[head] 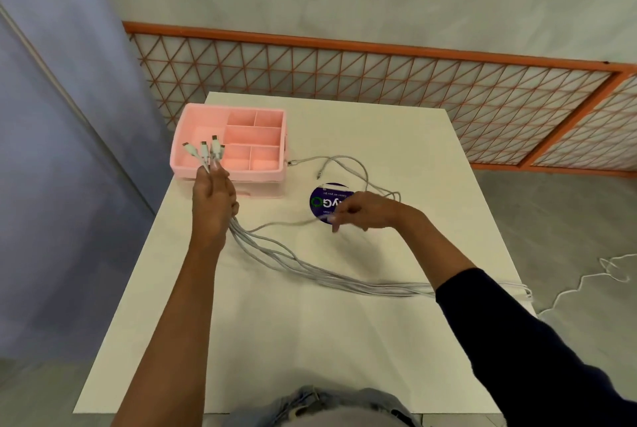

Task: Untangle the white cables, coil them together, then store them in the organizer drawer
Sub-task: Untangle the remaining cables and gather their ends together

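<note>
Worktop (344, 340): white; we see every item resting on it.
White cables (310, 271): bundle crossing the worktop from the left hand to the right edge.
Organizer (227, 176): pink, at the far-left corner.
Left hand (213, 199): grip clamped on the bundle, plugs fanned upward.
Right hand (365, 211): grip pinching one strand.

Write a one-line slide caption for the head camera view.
Left hand grips the white cables near their plugs; right hand pinches one loose cable near the pink organizer.
</note>
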The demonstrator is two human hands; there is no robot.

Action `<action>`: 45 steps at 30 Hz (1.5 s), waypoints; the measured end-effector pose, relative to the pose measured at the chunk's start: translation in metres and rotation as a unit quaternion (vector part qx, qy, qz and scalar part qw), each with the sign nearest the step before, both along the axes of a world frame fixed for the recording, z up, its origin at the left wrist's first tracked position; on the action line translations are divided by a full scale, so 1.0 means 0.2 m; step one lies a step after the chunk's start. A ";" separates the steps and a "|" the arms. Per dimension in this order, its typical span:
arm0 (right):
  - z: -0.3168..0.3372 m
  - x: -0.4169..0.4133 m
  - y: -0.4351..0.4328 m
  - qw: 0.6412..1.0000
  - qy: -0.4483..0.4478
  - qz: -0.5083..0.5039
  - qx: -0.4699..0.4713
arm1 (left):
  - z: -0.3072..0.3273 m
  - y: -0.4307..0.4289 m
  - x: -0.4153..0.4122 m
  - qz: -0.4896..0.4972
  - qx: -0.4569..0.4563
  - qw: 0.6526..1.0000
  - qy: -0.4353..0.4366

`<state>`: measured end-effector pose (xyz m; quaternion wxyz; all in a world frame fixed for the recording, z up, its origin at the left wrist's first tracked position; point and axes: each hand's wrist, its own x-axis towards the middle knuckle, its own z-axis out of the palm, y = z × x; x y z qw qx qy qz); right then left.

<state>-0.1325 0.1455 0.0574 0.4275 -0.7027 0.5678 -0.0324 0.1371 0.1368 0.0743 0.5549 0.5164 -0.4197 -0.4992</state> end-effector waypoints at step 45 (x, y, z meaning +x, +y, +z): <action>-0.07 0.58 0.26 0.990 -0.100 -0.099 -0.008 | -0.21 -0.15 0.20 0.195 0.283 0.882 0.322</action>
